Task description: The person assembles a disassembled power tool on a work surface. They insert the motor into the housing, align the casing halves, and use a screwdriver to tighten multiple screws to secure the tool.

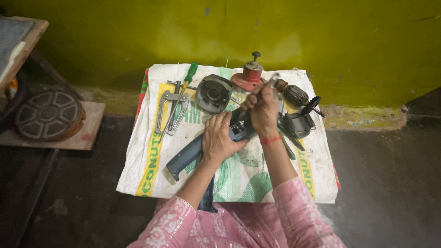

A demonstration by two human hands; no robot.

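Note:
My left hand (218,136) presses flat on the blue-grey body of a power tool (186,156) lying on a white woven sack (239,179). My right hand (263,110) is closed around a metal tool (271,81), a wrench or driver, held over the front end of the power tool. A red thread band circles my right wrist. Both sleeves are pink with a white pattern.
On the sack lie a green-handled screwdriver (189,73), a metal gear puller (172,110), a round grey housing (213,93), a red disc part (249,76), a wound motor armature (294,95) and black parts (298,124). A round metal wheel (48,115) sits on a board at left. A yellow-green wall stands behind.

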